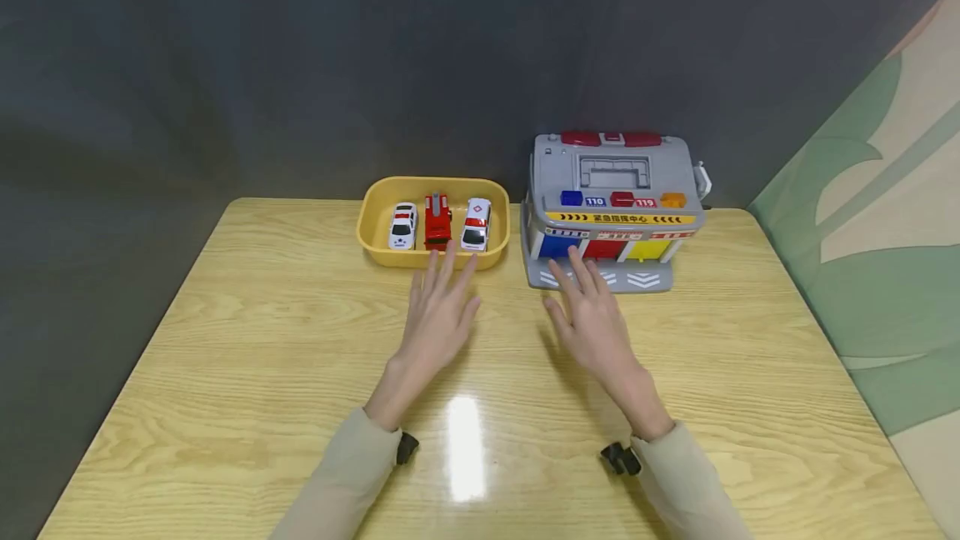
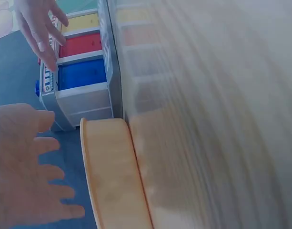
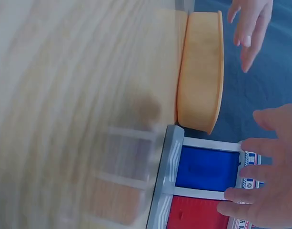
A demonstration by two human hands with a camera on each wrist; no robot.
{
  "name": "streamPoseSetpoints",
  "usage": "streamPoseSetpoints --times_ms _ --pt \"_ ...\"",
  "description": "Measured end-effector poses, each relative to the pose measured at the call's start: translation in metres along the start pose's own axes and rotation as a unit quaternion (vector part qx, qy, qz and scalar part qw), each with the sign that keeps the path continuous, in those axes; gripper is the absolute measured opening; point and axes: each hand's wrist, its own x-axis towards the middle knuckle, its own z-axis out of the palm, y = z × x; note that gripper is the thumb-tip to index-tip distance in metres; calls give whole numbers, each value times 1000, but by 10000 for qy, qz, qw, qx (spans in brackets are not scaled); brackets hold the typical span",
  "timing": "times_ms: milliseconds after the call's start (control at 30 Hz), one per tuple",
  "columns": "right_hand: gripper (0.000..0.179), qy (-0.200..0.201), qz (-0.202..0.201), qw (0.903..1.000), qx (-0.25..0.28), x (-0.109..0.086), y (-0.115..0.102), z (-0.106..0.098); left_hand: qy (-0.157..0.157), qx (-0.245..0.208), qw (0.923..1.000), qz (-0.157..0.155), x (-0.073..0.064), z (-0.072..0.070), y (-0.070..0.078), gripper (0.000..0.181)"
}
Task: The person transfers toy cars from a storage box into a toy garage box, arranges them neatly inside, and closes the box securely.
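Observation:
My left hand (image 1: 437, 319) hovers in front of the yellow basin (image 1: 375, 256), fingers spread and holding nothing. In the basin lie a white toy police car (image 1: 402, 226), a red toy fire truck (image 1: 438, 223) and a white toy ambulance (image 1: 476, 224) with a red stripe. My right hand (image 1: 592, 323) is held before the grey toy garage (image 1: 611, 165), its fingers extended and free of any object. Blue, red and yellow doors line the garage front; in the head view, fingertips overlap the blue door (image 2: 84, 74). Both wrist views show the fingers apart from each other.
The basin and garage stand side by side at the back of the wooden table (image 1: 247, 340). A dark curtain (image 1: 300, 65) hangs behind them. To the right is a wall panel (image 1: 892, 273) with a green leaf pattern. Black straps with small cameras (image 1: 621, 458) sit at both wrists.

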Motion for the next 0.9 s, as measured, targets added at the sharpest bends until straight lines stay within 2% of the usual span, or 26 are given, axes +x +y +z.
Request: streamPoseSetpoints --times_ms 100,200,300,500,600,700,800,900 --pt "47 421 -144 9989 135 3 1 -5 329 -208 9984 412 9 1 6 49" --pt "44 685 -204 9972 228 6 2 -9 501 -377 9947 820 18 2 11 44" --pt "41 753 -216 9962 376 8 5 -13 392 -500 9925 1044 28 7 14 43" --pt "34 539 -137 9956 749 8 21 -26 174 -520 9883 1426 51 27 15 45" --pt "33 560 -235 9943 873 12 31 -35 271 -350 9869 1551 62 28 20 50" --pt "31 737 -319 9924 931 21 42 -51 305 -199 9869 1572 77 22 30 54" --pt "32 1039 -441 9902 826 31 54 -69 135 72 9885 1508 93 18 40 59" --pt "40 1199 -697 9885 606 39 69 -86 -83 433 9885 1445 108 17 47 66"
